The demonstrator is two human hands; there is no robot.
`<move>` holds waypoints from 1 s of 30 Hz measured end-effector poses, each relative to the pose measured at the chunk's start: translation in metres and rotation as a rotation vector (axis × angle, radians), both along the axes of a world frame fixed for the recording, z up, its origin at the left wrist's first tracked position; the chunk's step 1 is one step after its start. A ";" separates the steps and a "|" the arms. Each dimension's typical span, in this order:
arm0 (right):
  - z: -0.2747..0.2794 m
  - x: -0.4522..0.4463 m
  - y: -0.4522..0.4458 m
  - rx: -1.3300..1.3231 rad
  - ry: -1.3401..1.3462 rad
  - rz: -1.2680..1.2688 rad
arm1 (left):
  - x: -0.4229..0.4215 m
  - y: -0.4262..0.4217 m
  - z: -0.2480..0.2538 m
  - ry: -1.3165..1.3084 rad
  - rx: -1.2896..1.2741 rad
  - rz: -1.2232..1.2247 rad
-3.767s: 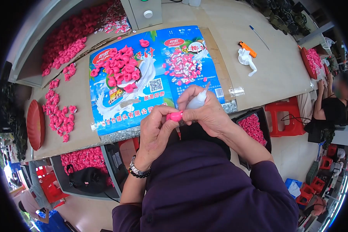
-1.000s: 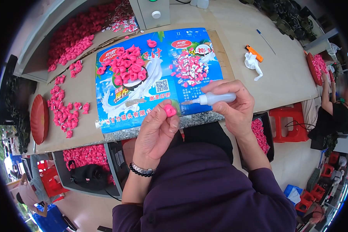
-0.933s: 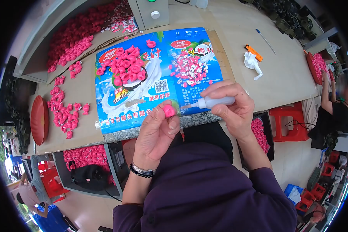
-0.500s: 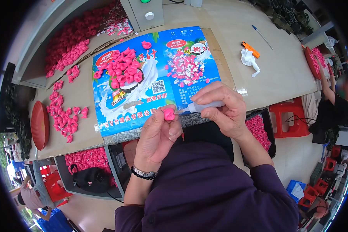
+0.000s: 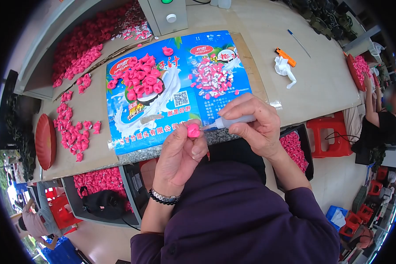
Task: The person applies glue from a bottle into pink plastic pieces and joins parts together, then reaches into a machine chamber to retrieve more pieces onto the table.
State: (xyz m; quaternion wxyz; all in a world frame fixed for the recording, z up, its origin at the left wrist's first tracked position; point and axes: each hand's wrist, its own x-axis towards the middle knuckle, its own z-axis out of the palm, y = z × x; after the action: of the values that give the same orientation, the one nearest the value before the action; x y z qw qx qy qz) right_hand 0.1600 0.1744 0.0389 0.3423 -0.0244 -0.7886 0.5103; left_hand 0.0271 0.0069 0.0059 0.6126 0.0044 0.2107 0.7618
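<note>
Between thumb and fingers, my left hand holds a small pink piece near the table's front edge. My right hand grips a translucent squeeze bottle on its side, its thin nozzle pointing left at the pink piece; the tip seems to touch it. Beyond the hands lies a blue printed cardboard sheet. It bears a pile of pink pieces on the left and a pile of smaller pink-and-white bits on the right.
A red dish and loose pink pieces lie at left. An orange object, crumpled white item and pen lie at right. Below are a drawer, a crate and a red stool. A co-worker sits right.
Earlier both hands worked close together on a pink piece, the bottle upright in my right hand. Then the bottle was tilted sideways and its nozzle came leftward to the pink piece. The view also shifted slightly.
</note>
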 end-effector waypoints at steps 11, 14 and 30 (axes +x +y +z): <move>0.000 0.001 -0.007 -0.073 0.143 -0.087 | 0.002 0.004 -0.001 -0.032 0.128 0.130; -0.002 0.000 -0.009 -0.067 0.145 -0.088 | 0.001 0.003 -0.002 0.041 0.146 0.124; -0.005 0.000 -0.013 -0.076 0.120 -0.073 | 0.003 0.001 0.004 0.205 0.076 0.163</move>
State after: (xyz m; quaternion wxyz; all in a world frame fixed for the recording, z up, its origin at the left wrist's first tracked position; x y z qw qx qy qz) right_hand 0.1597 0.1618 0.0338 0.4061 -0.0356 -0.7455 0.5273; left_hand 0.0304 0.0074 0.0097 0.5233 0.0882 0.2428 0.8121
